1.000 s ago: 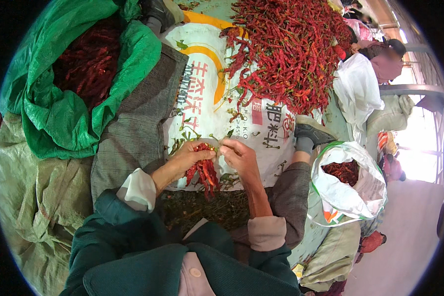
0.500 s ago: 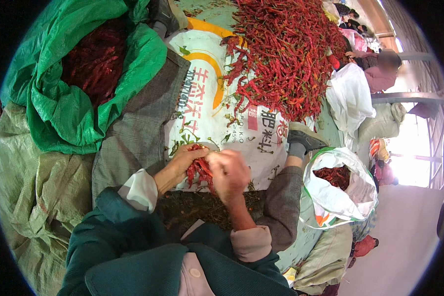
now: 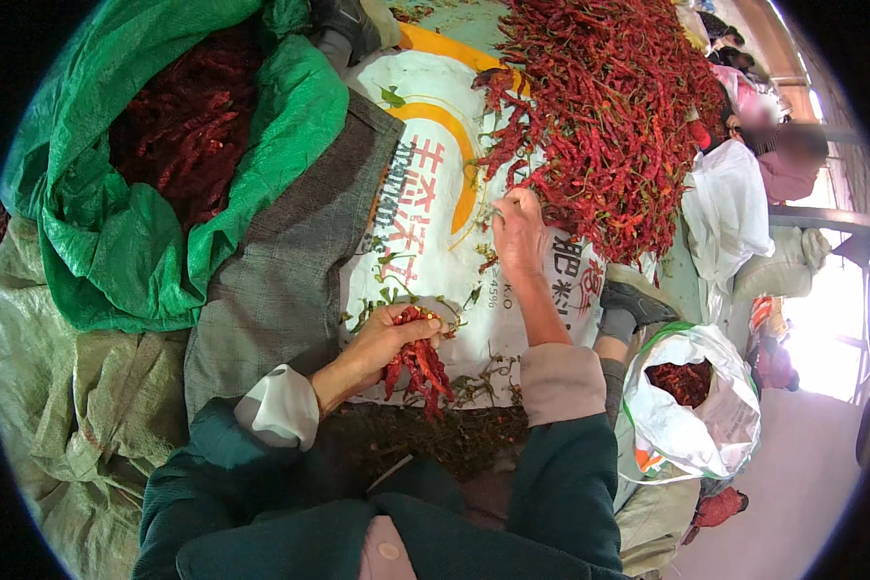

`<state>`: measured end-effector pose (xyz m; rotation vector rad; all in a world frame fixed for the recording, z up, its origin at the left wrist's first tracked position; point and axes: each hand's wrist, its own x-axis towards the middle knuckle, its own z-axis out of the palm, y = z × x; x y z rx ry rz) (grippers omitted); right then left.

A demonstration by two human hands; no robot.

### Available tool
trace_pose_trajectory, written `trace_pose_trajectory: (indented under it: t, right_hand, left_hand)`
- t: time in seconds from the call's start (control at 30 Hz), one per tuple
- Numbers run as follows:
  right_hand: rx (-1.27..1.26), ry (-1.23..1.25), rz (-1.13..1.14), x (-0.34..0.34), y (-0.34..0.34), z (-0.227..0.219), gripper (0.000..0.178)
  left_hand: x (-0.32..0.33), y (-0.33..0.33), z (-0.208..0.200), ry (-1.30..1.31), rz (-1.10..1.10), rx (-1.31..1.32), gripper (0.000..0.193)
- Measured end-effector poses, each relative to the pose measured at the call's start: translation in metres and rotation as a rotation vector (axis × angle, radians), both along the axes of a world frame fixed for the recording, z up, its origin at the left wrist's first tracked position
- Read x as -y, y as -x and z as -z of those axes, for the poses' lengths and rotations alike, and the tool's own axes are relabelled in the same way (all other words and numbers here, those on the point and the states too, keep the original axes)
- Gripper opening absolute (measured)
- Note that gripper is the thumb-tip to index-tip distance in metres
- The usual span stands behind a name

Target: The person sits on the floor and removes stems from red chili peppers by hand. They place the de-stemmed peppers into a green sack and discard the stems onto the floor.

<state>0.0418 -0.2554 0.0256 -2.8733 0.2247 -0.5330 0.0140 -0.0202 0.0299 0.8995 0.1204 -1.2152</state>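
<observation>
A bunch of red chillies (image 3: 418,372) hangs from my left hand (image 3: 382,338), whose fingers are wrapped round its upper part. Past it, my right hand (image 3: 519,237) reaches over the white printed sack (image 3: 425,87) to the near left edge of a large heap of red chillies (image 3: 609,126). Its fingers are curled together, and whatever they grip is hidden. Green stems and leaf bits (image 3: 389,275) lie scattered on the sack round my left hand.
On the left, a green bag (image 3: 290,126) full of dark red chillies stands against my leg, beside a beige woven sack (image 3: 29,358). A white bag (image 3: 725,435) with some chillies sits at the right, near a shoe (image 3: 638,298). Other people (image 3: 788,164) are at the far right.
My right hand has left the bunch in my left hand and moved forward and right to the heap's edge. My left hand keeps hold of the chillies. The whole view has shifted slightly.
</observation>
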Motion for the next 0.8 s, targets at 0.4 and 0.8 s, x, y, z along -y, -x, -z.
trace_pose_trajectory:
  t: [0.4, 0.8]
  right_hand:
    - [0.128, -0.51, 0.046, -0.069, 0.085, -0.076, 0.012]
    - [-0.188, -1.323, 0.175, -0.099, 0.096, -0.06, 0.015]
  left_hand:
    - [-0.003, -0.006, -0.006, 0.074, -0.194, 0.013, 0.018]
    - [-0.004, -0.004, -0.013, 0.132, -0.146, 0.46, 0.024]
